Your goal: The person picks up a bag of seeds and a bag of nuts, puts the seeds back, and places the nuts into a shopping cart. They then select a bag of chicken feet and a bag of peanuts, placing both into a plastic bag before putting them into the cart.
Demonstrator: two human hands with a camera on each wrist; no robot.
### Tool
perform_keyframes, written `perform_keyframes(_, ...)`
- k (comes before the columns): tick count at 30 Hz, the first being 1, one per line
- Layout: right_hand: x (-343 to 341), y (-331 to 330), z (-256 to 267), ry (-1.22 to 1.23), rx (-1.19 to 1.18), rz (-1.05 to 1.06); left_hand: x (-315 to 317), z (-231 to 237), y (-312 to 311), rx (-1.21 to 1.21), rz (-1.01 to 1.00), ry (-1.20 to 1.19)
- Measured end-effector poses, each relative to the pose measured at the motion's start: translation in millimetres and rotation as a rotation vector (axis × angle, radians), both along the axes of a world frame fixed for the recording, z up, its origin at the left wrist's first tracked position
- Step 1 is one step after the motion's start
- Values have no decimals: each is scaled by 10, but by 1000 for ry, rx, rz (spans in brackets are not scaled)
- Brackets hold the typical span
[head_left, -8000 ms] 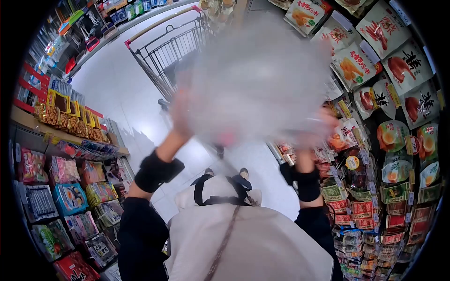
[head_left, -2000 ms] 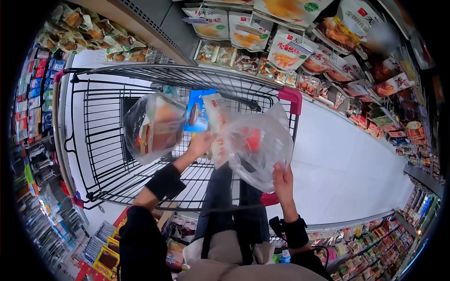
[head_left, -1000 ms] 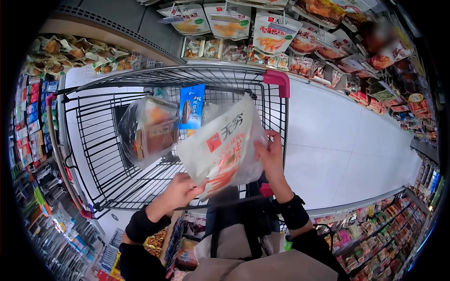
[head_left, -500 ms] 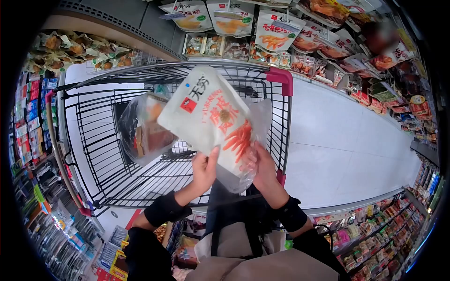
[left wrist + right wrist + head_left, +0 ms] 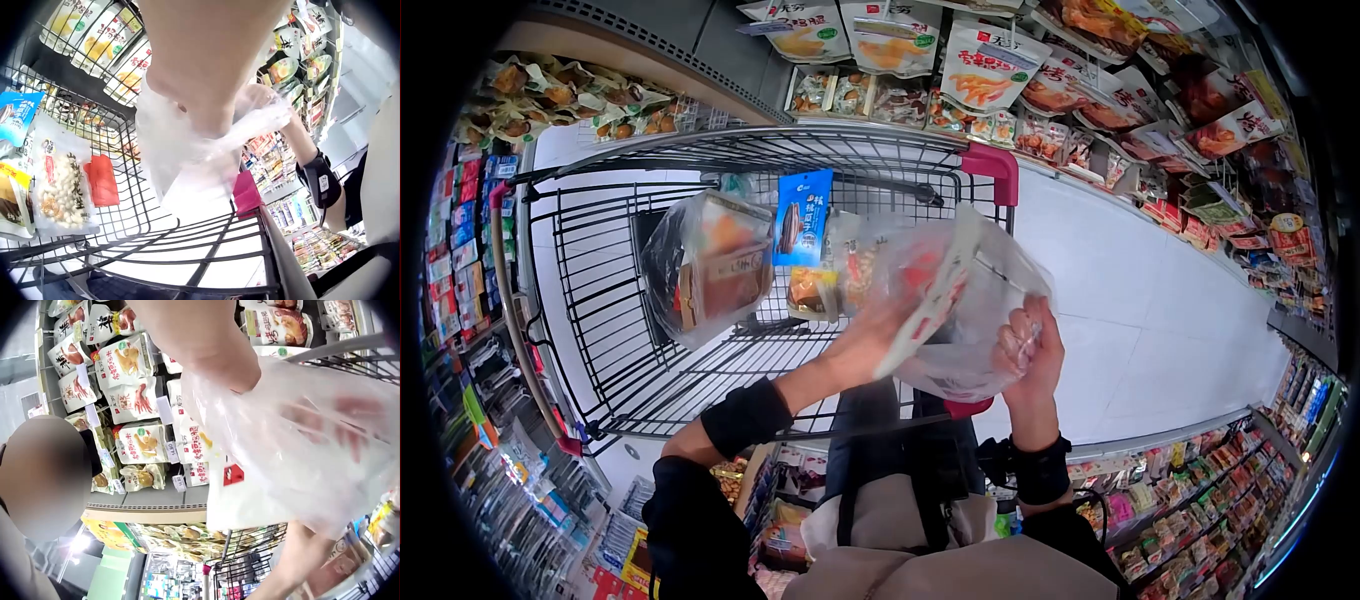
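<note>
In the head view a clear plastic bag [image 5: 1010, 290] hangs over the near right part of the cart. My right hand [image 5: 1032, 345] grips its edge on the right. A white snack pouch [image 5: 940, 300] with red print stands nearly edge-on at the bag. My left hand [image 5: 868, 335] holds it from the left, its fingertips hidden. The right wrist view shows the pouch [image 5: 234, 500] with a red logo, partly seen through the bag [image 5: 300, 425]. In the left wrist view the bag [image 5: 181, 144] bunches around my left hand [image 5: 206, 94].
The wire shopping cart [image 5: 650, 425] holds another bag [image 5: 665, 270] with boxed food, a blue sunflower seed pouch [image 5: 802, 220], a yellow-topped packet [image 5: 812, 292] and a pouch of pale nuts [image 5: 62, 181]. Shelves with hanging snack pouches [image 5: 990, 65] line the far side.
The snack pouch, held flat and face-up in both hands half a second ago, has turned edge-on at the bag. My right hand has moved right, spreading the bag; the blue seed pouch shows again.
</note>
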State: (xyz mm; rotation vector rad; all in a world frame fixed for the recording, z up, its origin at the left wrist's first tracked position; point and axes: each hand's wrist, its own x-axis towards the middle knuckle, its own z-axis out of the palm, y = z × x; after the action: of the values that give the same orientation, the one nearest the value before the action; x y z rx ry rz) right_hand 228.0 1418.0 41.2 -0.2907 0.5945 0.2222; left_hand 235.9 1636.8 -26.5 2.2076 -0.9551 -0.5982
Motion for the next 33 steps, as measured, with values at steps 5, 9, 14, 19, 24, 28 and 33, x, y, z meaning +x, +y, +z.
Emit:
perform_keyframes(5, -65, -146, 78, 102, -76, -61, 352, 172, 110, -15, -293, 22)
perform_keyframes(9, -86, -291, 61, 84, -102, -114, 462, 273, 200, 20, -217, -102)
perform_keyframes(14, -149, -298, 42, 59, -36, -98, -47, -649, -10, -287, 575, 478)
perform_keyframes(19, -116, -265, 84, 1, -226, -42, 29, -347, -92, -269, 543, 834)
perform_keyframes(24, -109, -260, 158, 35, -460, 36, -30, 108, -17, -387, 873, 760)
perform_keyframes(28, -23, -179, 68, 90, -549, 66, 118, 198, 126, -627, 985, 782)
perform_keyframes(33, 108, 59, 75, 147, -628, 75, 316, -88, 343, -438, 1019, 633)
